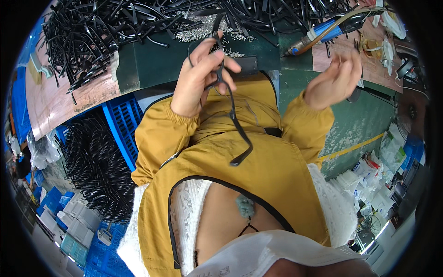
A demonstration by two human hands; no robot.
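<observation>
My left hand (198, 78) is closed around a black eyeglass frame (240, 131) above my lap. One temple of the frame hangs toward my chest; the other points up past my fingers to the bench. To the right, my right hand (336, 79) is raised beside the bench edge, fingers loosely bent and a little blurred, with nothing visible in them. A blue electric screwdriver (318, 34) lies on the bench just beyond it. Small silvery metal pieces (203, 30), like screws, are heaped on the dark green bench mat (154, 62) beyond my left hand.
Black eyeglass parts (92, 41) pile up along the bench's far side and left. Below the bench at left stand a blue plastic crate (121, 121) and a large bundle of black frames (98, 168). White packages (369, 184) cover the floor at right.
</observation>
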